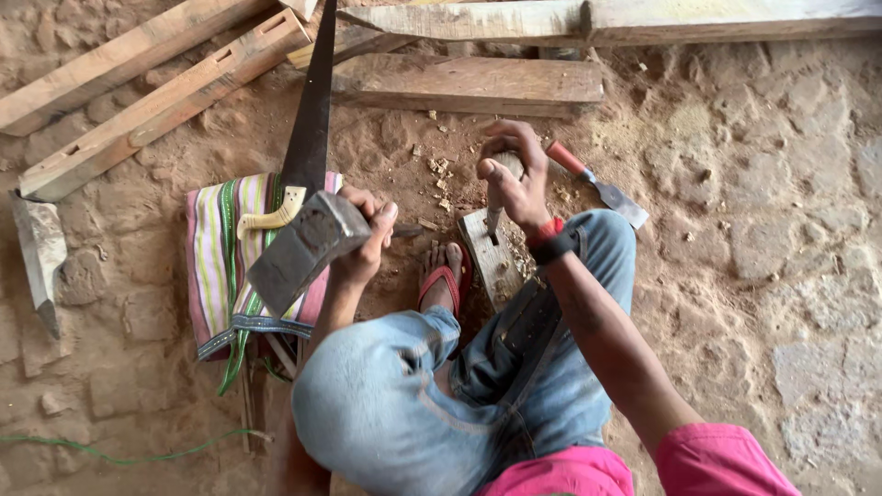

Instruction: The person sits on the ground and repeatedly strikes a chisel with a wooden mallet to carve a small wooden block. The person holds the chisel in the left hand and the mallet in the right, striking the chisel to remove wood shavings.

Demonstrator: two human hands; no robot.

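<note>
Scanning from the left, we see a striped cloth bag (219,266) on the stone floor (781,230), a black handsaw with a pale handle (308,119) lying across it. Our left hand (367,241) is wrapped tight around a heavy grey block-headed hammer (303,250), raised beside the knee. Right of it, our right hand (514,179) is closed around a wooden-handled chisel (497,207), its tip set upright on the short wooden block (496,262) pinned beside our sandalled foot (443,280). We judge the chopping of a mortise is underway; next calls for a square blow on the chisel's top. A red-handled chisel (597,184) lies further right.
</note>
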